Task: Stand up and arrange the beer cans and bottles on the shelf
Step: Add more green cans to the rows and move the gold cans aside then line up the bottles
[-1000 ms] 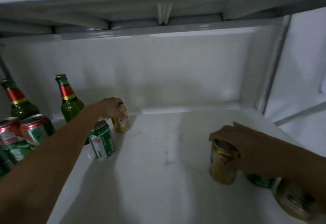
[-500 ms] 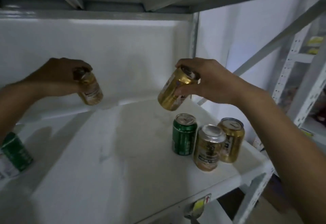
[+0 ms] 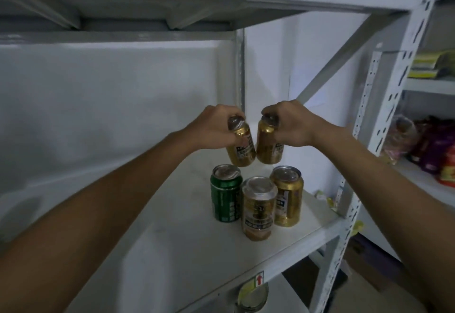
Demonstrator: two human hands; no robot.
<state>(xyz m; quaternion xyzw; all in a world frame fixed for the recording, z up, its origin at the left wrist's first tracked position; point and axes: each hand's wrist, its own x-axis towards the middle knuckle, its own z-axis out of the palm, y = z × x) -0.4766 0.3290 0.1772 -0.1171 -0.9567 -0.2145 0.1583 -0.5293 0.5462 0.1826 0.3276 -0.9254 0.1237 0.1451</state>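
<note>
My left hand grips a gold beer can by its top and holds it in the air. My right hand grips a second gold can the same way, and the two cans hang side by side, almost touching, both slightly tilted. Below them, three cans stand upright on the white shelf near its right front corner: a green can, a gold-brown can in front, and a gold can on the right.
The shelf above hangs low overhead. A slotted white upright post stands at the shelf's right end, with a diagonal brace behind. A neighbouring rack at the right holds colourful snack packets. The shelf's front edge carries a sticker.
Both hands have brought their gold cans together over the group of three standing cans. The view has swung right, so the green cans and bottles at the left are out of sight.
</note>
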